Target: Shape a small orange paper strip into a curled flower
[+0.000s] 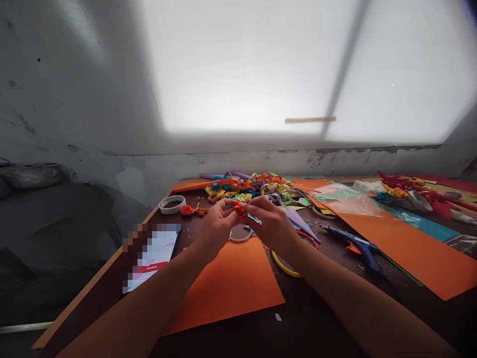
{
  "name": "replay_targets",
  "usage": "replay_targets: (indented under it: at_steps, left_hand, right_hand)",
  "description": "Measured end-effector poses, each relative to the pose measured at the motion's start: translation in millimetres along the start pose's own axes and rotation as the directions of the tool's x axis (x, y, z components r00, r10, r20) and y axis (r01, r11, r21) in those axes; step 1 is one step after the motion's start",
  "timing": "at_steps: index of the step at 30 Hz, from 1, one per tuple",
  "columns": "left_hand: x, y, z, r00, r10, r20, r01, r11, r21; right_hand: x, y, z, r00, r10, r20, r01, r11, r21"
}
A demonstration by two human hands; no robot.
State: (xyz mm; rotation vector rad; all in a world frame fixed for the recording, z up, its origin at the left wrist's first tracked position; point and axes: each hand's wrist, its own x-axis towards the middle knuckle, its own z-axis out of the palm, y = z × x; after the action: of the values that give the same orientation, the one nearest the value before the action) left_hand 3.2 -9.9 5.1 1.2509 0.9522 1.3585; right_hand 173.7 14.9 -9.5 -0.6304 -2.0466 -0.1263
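Note:
Above the dark table, my left hand and my right hand meet with fingers pinched on a small red-orange paper flower. My fingers partly hide it. Just below them lies a thin pale ring, partly covered. An orange paper sheet spreads under my forearms. Beside my right wrist are a yellow ring and a red one, both partly hidden by the arm. Left of my left hand rest finished-looking orange paper flowers.
A tape roll and a phone lie on the left. Behind my hands is a heap of coloured paper strips. To the right are a blue glue gun, a large orange sheet and clear plastic wrap.

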Motion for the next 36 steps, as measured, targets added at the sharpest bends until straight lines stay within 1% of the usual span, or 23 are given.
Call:
replay_targets:
  at_steps: [5, 12, 19, 25, 28, 31, 36]
  left_hand:
    - [-4, 5, 3.8, 1.0, -0.025, -0.011, 0.025, 0.999, -0.022]
    - [-5, 3, 8.0, 0.998, 0.008, -0.065, -0.011, 0.999, -0.045]
    - [-1, 9, 0.2, 0.998, -0.061, 0.0, 0.061, 0.997, -0.045]
    - [-4, 8, 2.7, 0.998, 0.021, -0.06, -0.023, 0.999, -0.033]
    - [-3, 5, 4.5, 0.993, 0.055, -0.108, -0.056, 0.998, -0.011]
    - [-2, 3, 4.3, 0.988, 0.048, -0.145, -0.046, 0.999, 0.018]
    - [-2, 2, 3.9, 0.994, 0.008, -0.112, -0.005, 0.999, 0.033]
  right_hand:
    - [-1, 1, 3, 1.0, 0.016, -0.003, -0.016, 0.999, -0.043]
    - [-2, 0, 7, 0.999, 0.035, -0.037, -0.037, 0.997, -0.061]
    - [-1, 0, 3, 1.0, 0.01, -0.002, -0.01, 0.999, -0.034]
    - [0, -4, 3, 1.0, 0.008, -0.03, -0.008, 1.0, 0.011]
    - [0, -5, 3, 0.998, 0.019, -0.059, -0.02, 1.0, -0.002]
    - [1, -5, 3, 0.996, 0.029, -0.084, -0.033, 0.999, -0.039]
    - [2, -3, 3, 0.995, 0.01, -0.099, -0.019, 0.996, -0.088]
